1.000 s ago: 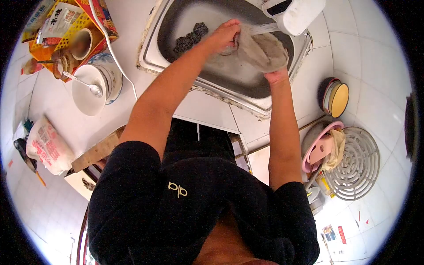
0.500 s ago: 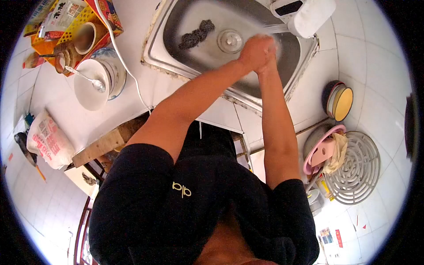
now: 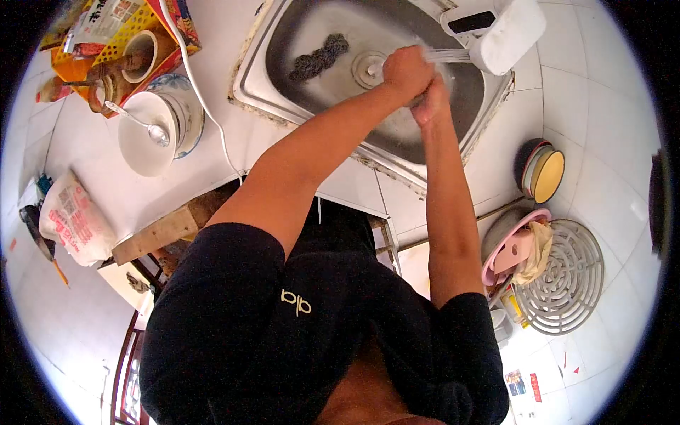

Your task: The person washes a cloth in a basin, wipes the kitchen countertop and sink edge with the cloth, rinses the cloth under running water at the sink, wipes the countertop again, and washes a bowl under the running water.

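Over the steel sink (image 3: 287,117), my two hands are closed and pressed against each other. My left hand (image 3: 409,73) is curled, knuckles up, at the water stream (image 3: 450,55) from the white faucet (image 3: 506,42). Just below and touching it, my right hand (image 3: 431,103) is bent inward with its fingers closed. A small greyish patch shows between the hands; what they hold, if anything, I cannot make out. Beneath them is the sink's drain (image 3: 370,69). A dark scouring pad (image 3: 319,58) lies on the basin floor to the left, apart from both hands.
Left on the counter are a white bowl (image 3: 142,152) with a spoon (image 3: 157,134), and an orange box (image 3: 67,74) of jars and packets. A white cable (image 3: 205,110) crosses the counter. Stacked bowls (image 3: 547,177), a pink basin (image 3: 489,273) and a round rack (image 3: 567,283) are right.
My left hand has moved slightly up, while my right hand has slipped lower and now shows separately below it. The camera view has shifted slightly.
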A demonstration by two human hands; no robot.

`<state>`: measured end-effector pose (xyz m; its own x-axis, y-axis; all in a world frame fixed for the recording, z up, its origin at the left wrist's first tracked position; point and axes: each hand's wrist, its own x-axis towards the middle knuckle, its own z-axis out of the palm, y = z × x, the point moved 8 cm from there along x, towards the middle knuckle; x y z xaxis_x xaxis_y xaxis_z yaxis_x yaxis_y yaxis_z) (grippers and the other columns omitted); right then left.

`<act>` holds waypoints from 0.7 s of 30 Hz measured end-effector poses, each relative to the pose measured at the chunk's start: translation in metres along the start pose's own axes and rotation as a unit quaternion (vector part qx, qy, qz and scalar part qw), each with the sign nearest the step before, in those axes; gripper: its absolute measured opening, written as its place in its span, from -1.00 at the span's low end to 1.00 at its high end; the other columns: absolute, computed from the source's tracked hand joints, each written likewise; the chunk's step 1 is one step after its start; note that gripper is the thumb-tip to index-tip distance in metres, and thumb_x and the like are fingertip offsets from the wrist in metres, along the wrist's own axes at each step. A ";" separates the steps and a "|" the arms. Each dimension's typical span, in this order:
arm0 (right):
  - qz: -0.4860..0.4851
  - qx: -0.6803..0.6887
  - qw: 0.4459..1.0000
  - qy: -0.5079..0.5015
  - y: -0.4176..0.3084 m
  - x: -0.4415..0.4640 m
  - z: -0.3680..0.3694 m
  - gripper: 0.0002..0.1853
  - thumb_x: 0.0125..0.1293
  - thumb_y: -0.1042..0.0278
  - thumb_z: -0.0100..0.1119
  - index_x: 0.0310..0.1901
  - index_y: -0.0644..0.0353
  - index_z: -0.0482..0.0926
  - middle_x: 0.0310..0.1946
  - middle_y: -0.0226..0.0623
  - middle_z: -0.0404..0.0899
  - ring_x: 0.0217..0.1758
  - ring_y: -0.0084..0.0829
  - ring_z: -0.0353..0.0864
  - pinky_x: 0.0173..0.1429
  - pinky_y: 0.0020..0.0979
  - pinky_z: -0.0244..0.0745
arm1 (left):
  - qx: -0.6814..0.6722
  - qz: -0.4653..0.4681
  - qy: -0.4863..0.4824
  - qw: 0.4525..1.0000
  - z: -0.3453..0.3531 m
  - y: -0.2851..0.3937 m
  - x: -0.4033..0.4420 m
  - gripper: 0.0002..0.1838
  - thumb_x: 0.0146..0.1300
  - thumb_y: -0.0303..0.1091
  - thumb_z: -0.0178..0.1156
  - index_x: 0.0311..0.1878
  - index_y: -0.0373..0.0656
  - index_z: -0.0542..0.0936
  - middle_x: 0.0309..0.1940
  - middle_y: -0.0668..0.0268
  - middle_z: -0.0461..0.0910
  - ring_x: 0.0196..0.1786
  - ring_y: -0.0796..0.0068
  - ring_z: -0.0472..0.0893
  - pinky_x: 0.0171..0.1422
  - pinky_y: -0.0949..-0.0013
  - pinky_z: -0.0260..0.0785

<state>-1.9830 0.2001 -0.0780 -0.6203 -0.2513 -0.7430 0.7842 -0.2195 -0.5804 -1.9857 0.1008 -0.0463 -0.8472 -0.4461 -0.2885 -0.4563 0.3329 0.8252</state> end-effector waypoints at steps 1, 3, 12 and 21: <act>0.010 0.018 1.000 -0.020 -0.001 0.003 0.001 -0.68 0.39 0.06 -0.07 -0.03 0.09 0.51 0.01 -0.25 0.55 0.05 -0.26 0.55 0.14 -0.18 0.46 | -0.013 0.015 0.055 0.998 -0.011 0.011 -0.006 -0.68 0.05 -0.15 0.22 -0.27 -0.23 0.60 -0.27 -0.02 0.63 -0.13 -0.04 0.63 -0.02 0.00 0.46; 0.039 0.083 0.978 -0.187 -0.006 0.024 0.001 -0.67 0.37 0.10 -0.05 0.00 0.12 0.52 0.05 -0.25 0.56 0.06 -0.24 0.57 0.13 -0.18 0.49 | -0.017 0.066 0.133 0.989 -0.024 0.033 -0.023 -0.65 0.07 -0.14 0.22 -0.26 -0.27 0.59 -0.26 -0.03 0.63 -0.13 -0.06 0.62 -0.01 -0.02 0.45; -0.030 -0.062 0.997 -0.035 -0.008 0.009 -0.004 -0.60 0.40 0.11 -0.13 0.11 0.18 0.43 0.07 -0.18 0.50 0.10 -0.18 0.50 0.20 -0.14 0.42 | 0.007 0.047 0.129 0.991 -0.009 0.007 -0.006 -0.61 0.11 -0.08 0.20 -0.22 -0.27 0.60 -0.24 -0.03 0.62 -0.13 -0.10 0.60 0.01 -0.01 0.43; -0.039 -0.077 0.996 -0.001 -0.008 0.024 -0.023 -0.64 0.44 0.08 -0.16 0.07 0.13 0.44 0.04 -0.16 0.50 0.07 -0.10 0.53 0.21 -0.08 0.41 | -0.118 -0.024 0.044 0.992 0.003 -0.005 -0.002 -0.60 0.11 -0.13 0.21 -0.15 -0.29 0.58 -0.32 -0.09 0.63 -0.19 -0.13 0.61 -0.02 -0.02 0.44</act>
<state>-2.0039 0.2178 -0.0990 -0.6799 -0.2409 -0.6926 0.7263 -0.0910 -0.6814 -1.9828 0.1022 -0.0516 -0.7945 -0.5311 -0.2944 -0.4100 0.1116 0.9053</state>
